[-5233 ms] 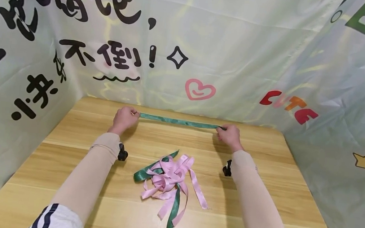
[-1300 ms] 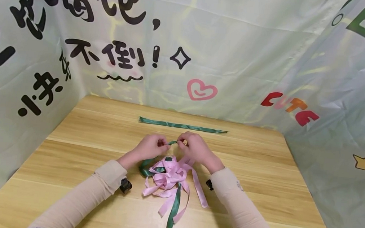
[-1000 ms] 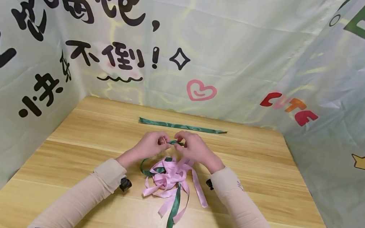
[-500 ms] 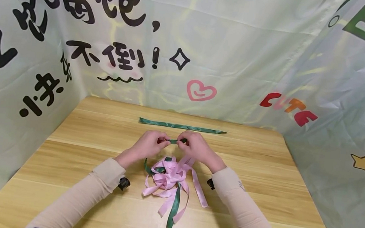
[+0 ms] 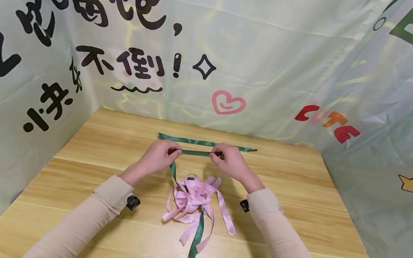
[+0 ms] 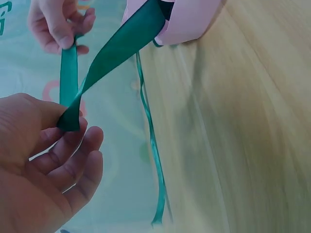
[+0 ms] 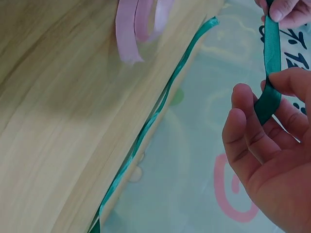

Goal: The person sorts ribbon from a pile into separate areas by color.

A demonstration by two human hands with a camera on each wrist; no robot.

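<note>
Both hands hold one green ribbon [image 5: 195, 153] stretched level above the table, just in front of a second piece. My left hand [image 5: 160, 155] pinches it between thumb and forefinger; from there it folds and runs down into the pink ribbons. Near its free end, my right hand [image 5: 231, 162] pinches it, and a short tail shows against the palm in the right wrist view. Beneath the hands lies a loose heap of pink ribbons [image 5: 195, 193]. A green ribbon end [image 5: 197, 239] sticks out of the heap's front.
Another green ribbon [image 5: 176, 138] lies straight along the back of the wooden table [image 5: 109, 227]. Printed cloth walls [image 5: 270, 69] enclose the table at the back and both sides. A black wrist camera [image 5: 133, 203] sits under the left cuff.
Earlier, both hands laid a green ribbon straight at the back and let it go. Now they pinch another green ribbon and have spread apart, drawing more of it out of the pink heap.
</note>
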